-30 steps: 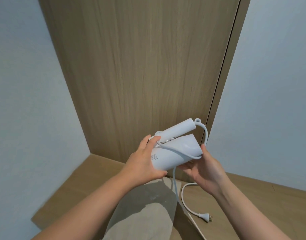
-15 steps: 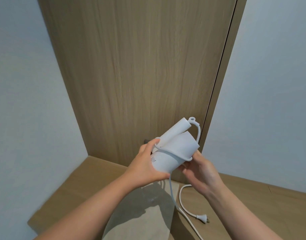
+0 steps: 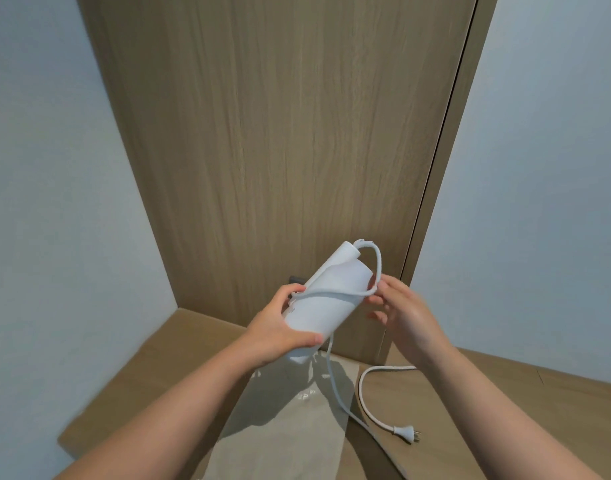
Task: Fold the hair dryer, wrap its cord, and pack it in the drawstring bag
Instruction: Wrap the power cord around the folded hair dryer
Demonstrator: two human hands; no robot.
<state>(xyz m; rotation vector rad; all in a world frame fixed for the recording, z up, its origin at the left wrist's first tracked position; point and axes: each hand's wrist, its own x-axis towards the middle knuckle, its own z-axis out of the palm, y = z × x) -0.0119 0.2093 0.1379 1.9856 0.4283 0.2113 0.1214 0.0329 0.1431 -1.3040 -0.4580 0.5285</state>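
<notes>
The white hair dryer (image 3: 326, 292) is folded, handle against the barrel, and held up in front of the wooden door. My left hand (image 3: 279, 329) grips its lower end. One turn of the white cord (image 3: 333, 293) runs across the barrel. My right hand (image 3: 402, 315) pinches that cord at the barrel's right edge. The rest of the cord hangs down and loops over the surface to the plug (image 3: 406, 433). The beige drawstring bag (image 3: 286, 431) lies flat below the dryer.
A wooden surface (image 3: 504, 410) carries the bag and the loose cord. The wooden door (image 3: 279, 133) stands straight ahead, pale blue walls (image 3: 37, 202) on both sides. A dark small fitting (image 3: 296, 279) shows on the door behind the dryer.
The dryer has tilted more upright, its far end raised. My right hand moved from under the barrel up to its right edge, taking the cord with it.
</notes>
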